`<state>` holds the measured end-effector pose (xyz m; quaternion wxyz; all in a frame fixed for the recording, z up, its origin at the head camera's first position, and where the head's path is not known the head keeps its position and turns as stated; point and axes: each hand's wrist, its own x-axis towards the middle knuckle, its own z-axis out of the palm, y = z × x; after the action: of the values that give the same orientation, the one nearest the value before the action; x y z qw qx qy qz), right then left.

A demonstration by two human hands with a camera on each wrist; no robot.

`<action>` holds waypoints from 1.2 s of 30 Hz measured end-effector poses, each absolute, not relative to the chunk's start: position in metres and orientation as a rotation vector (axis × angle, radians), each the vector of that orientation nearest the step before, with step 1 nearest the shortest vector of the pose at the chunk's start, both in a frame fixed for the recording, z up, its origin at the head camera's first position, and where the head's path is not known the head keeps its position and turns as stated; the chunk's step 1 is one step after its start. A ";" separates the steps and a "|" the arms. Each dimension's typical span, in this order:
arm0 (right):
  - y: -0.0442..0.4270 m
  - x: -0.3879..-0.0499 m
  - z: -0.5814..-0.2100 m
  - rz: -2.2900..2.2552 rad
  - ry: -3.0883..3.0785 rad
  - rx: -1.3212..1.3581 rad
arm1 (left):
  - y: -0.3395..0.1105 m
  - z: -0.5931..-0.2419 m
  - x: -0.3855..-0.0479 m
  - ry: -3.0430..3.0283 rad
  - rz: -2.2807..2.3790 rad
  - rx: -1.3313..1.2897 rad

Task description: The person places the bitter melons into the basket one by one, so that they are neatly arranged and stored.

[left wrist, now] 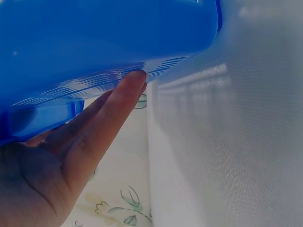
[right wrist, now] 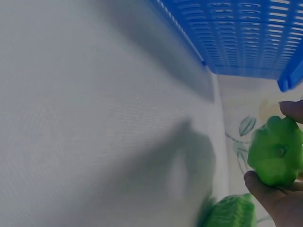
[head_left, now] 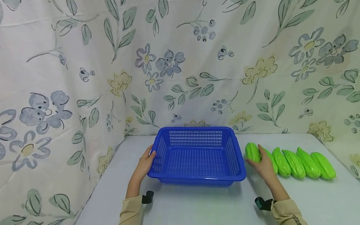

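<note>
A blue plastic basket with slotted walls stands in the middle of the table, nothing inside it. My left hand grips its left rim; in the left wrist view, the fingers reach along the basket's outer side. To the right of the basket, my right hand pinches a bright green ridged gourd, like a bitter gourd, between thumb and fingers. The right wrist view shows that gourd end-on, held off the table. Several similar gourds lie side by side just right of this hand.
The white table ends at a floral cloth hanging behind it and along the left. A lower corner of the right wrist view shows another green gourd near the held one.
</note>
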<state>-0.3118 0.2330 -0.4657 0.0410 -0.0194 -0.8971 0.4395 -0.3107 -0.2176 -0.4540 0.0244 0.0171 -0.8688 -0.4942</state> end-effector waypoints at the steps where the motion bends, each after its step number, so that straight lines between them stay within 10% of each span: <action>1: 0.233 -0.312 -0.465 1.347 -2.741 -0.053 | -0.218 -0.454 -0.311 -2.689 -1.526 0.056; 36: 0.218 -0.309 -0.415 1.412 -2.621 -0.002 | -0.217 -0.454 -0.311 -2.670 -1.547 0.046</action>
<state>-0.3093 0.2176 -0.4155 0.0821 -0.0007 -0.8775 0.4726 -0.3106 -0.2170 -0.4544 0.0275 0.0150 -0.8649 -0.5010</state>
